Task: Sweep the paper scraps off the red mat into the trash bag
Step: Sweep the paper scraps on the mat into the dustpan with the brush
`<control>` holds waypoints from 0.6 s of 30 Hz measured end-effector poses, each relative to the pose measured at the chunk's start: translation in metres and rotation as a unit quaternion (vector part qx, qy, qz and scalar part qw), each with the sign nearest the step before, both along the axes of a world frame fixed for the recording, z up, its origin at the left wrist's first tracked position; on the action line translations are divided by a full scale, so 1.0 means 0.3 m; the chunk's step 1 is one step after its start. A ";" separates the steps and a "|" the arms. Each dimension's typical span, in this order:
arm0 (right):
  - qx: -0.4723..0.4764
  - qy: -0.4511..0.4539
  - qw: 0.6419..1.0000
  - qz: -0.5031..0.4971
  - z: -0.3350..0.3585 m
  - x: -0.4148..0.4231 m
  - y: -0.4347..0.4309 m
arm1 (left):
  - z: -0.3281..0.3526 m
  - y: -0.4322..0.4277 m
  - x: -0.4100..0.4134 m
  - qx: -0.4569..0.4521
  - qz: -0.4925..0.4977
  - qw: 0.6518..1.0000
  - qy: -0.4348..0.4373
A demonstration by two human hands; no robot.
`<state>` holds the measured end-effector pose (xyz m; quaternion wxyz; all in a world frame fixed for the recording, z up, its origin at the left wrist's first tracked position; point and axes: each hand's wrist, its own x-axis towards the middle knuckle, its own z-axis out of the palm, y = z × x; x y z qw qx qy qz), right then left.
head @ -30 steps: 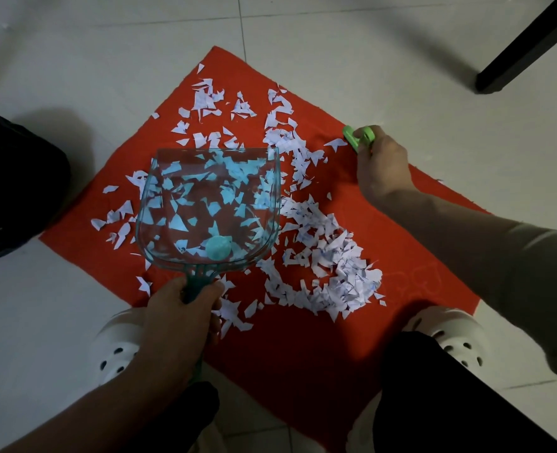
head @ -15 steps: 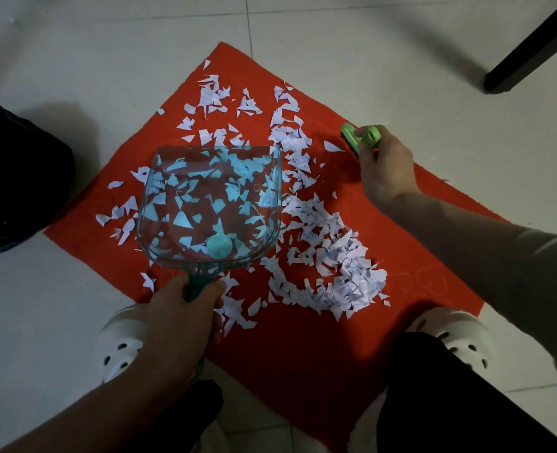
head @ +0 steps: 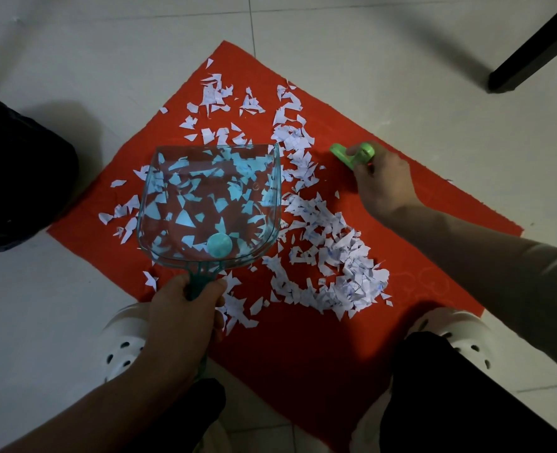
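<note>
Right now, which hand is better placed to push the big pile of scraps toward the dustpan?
Right. The right hand grips the green brush beside the scraps; the left hand holds the dustpan by its handle.

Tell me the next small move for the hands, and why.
Probably draw the green brush, gripped by the right hand, leftward across the red mat, pushing the paper scraps next to it toward the dustpan's open far edge. The brush sits just right of those scraps, many scraps lie loose on the mat, and the left hand holds the dustpan by its handle beside them.
</note>
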<state>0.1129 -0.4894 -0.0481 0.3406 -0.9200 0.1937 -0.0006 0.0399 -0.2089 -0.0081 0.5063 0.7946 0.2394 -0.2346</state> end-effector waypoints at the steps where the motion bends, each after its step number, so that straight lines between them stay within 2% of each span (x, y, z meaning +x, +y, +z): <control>1: 0.006 0.008 1.000 0.022 0.000 -0.011 0.016 | -0.001 0.000 0.001 0.002 -0.003 1.000 0.000; 5: 0.055 0.005 0.995 0.082 0.009 -0.060 0.080 | -0.006 -0.002 0.004 0.000 0.002 1.000 0.000; 10: 0.037 -0.041 0.998 0.039 0.017 -0.068 0.032 | -0.009 0.000 0.003 0.000 0.004 1.000 0.001; 14: 0.014 -0.017 1.000 0.011 -0.005 -0.073 -0.001 | -0.009 -0.003 0.001 -0.004 0.010 1.000 0.005; 18: 0.033 0.008 0.995 0.092 -0.008 -0.121 0.060 | -0.008 -0.004 0.000 -0.009 0.011 1.000 0.008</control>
